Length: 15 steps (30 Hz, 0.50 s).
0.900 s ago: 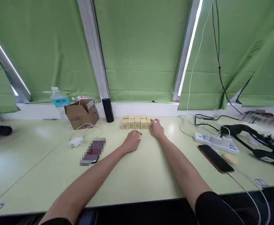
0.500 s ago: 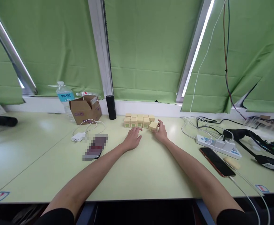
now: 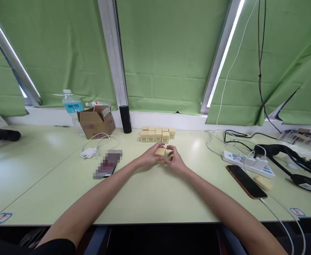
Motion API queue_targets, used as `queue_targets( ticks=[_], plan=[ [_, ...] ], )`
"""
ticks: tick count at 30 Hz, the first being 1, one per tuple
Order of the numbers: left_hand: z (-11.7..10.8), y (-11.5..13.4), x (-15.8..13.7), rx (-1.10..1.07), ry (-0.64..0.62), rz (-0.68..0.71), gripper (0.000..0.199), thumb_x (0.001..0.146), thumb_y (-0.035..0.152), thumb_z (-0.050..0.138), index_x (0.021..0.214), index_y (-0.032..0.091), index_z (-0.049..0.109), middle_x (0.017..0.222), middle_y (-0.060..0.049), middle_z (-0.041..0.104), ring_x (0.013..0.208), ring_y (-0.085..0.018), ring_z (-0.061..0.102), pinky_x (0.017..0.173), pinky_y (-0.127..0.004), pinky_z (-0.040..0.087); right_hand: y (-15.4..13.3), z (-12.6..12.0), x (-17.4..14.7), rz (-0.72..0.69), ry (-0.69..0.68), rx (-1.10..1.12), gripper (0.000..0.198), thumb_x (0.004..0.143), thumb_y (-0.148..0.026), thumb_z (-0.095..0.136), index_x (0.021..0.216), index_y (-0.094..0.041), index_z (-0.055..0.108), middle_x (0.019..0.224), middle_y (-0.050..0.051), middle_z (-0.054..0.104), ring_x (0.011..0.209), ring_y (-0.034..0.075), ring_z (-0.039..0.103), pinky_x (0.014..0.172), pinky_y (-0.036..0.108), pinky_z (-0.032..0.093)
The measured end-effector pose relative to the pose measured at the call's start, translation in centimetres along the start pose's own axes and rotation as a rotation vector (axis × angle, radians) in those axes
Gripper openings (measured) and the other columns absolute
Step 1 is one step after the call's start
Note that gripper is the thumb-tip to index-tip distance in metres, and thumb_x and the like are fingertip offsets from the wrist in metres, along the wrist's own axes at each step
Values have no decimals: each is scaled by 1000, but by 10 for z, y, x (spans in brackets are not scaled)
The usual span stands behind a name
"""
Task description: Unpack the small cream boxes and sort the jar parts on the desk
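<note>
Between my two hands, a small yellowish cardboard box [image 3: 160, 152] is close in front of the rows. My left hand [image 3: 149, 156] grips it from the left, its index finger along the far edge and its thumb at the near side. From the right, my right hand [image 3: 176, 161] holds the lower right corner at the thumb, while its bent upper fingers stand apart from the box. Whether the box touches the table is hidden. Just beyond are several matching small boxes [image 3: 158, 135] in two close rows, light green labels facing me.
A brown carton [image 3: 97, 124], a water bottle [image 3: 74, 108] and a black cylinder [image 3: 125, 119] stand at the back left. A white charger [image 3: 88, 153] and a blurred-out item [image 3: 108, 164] lie left. Rightward are a phone [image 3: 246, 181], power strip [image 3: 247, 164] and cables.
My right hand has brought the small box from the right end of the rows leftward and nearer to me. The left hand, previously resting free, now has its fingers around it.
</note>
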<state>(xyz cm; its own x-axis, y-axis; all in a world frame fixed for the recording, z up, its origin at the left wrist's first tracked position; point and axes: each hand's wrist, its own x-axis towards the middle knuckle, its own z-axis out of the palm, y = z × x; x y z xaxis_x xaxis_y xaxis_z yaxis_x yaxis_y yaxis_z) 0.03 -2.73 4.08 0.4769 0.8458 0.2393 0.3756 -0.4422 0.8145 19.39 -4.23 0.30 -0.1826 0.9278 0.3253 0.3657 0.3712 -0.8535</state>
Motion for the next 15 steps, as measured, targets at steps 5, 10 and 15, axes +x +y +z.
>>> queue_targets(
  ticks=[5,10,15],
  plan=[
    [2,-1,-6,-81,25,68,57,77,24,72,133,26,59,143,-13,56,129,-29,57,99,-44,54,1,-7,-2,-28,-33,-92,54,79,-38,76,126,-24,54,117,8,65,98,24,65,74,36,55],
    [13,16,-15,80,108,31,49,92,39,59,138,23,52,143,-13,58,129,-30,58,95,-44,57,-12,-11,-7,-101,7,-384,45,87,-34,70,127,-25,52,115,7,68,102,25,65,79,39,55],
    [22,33,-23,380,155,34,45,98,34,49,142,25,48,148,-10,57,132,-30,57,109,-49,49,-15,-16,-12,-322,18,-713,51,87,-20,65,135,-23,50,121,12,63,107,28,62,68,34,52]
  ],
)
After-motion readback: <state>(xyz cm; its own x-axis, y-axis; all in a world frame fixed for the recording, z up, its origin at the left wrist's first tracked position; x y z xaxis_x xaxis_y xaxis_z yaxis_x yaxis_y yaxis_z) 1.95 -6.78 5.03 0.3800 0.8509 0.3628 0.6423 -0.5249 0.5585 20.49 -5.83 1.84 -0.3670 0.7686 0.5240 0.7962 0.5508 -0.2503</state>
